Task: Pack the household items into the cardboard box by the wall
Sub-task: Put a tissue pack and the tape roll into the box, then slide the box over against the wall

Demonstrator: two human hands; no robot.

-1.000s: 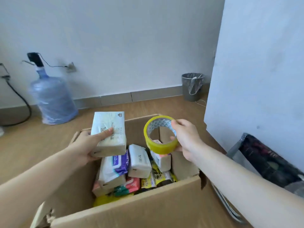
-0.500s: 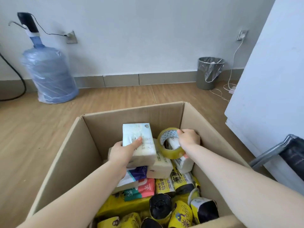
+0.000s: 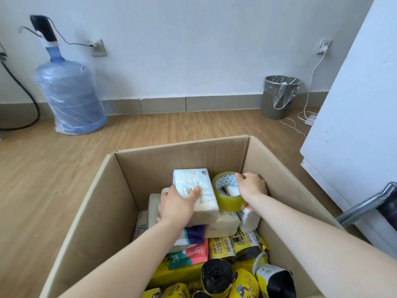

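An open cardboard box [image 3: 103, 203] stands on the wooden floor, filled with tissue packs, wet wipes and rolls of bin bags [image 3: 217, 276]. My left hand [image 3: 176, 205] grips a white tissue pack [image 3: 193, 186] and holds it low inside the box, on top of other tissue packs. My right hand [image 3: 251, 186] holds a yellow tape roll [image 3: 227, 196] by its rim, at the box's far right corner, over a small white bottle [image 3: 249, 218].
A blue water jug [image 3: 68, 97] with a pump stands at the wall on the left. A grey bin [image 3: 279, 97] with a liner sits at the back right beside white cables. A white cabinet [image 3: 354, 104] and a metal-framed chair [image 3: 369, 203] crowd the right side.
Both hands have gone from above the box down into it, carrying the tissue pack and the tape roll. The view has tilted down and closer over the box.
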